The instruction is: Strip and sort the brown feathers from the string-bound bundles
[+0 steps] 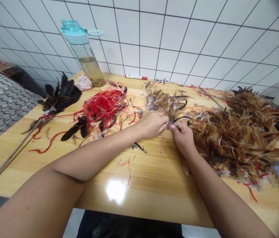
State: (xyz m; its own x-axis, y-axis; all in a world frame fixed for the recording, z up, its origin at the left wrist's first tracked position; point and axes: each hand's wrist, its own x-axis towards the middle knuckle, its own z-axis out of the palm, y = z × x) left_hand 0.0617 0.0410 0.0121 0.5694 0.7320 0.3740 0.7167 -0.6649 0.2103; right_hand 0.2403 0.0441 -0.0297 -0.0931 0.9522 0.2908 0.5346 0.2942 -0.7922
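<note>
Both hands meet over the middle of the table at a small tuft of brown feathers (172,114). My left hand (153,124) is closed at the tuft's left side, fingertips curled against it. My right hand (184,137) pinches the base of the same tuft between thumb and forefinger. Just behind them lies a loose heap of brown feathers (162,99). Right of my right hand spreads a large pile of brown feathers (233,132). On the left, a stick (13,155) carries black feathers (58,96) at its end, bound with red string.
A tangle of red string (106,104) lies left of centre. Behind it stand a water bottle (87,62) and a crumpled pinkish wad (83,82). A red-capped marker (136,77) rests by the tiled wall (149,39). Red scraps (128,168) lie on the wooden table (99,172).
</note>
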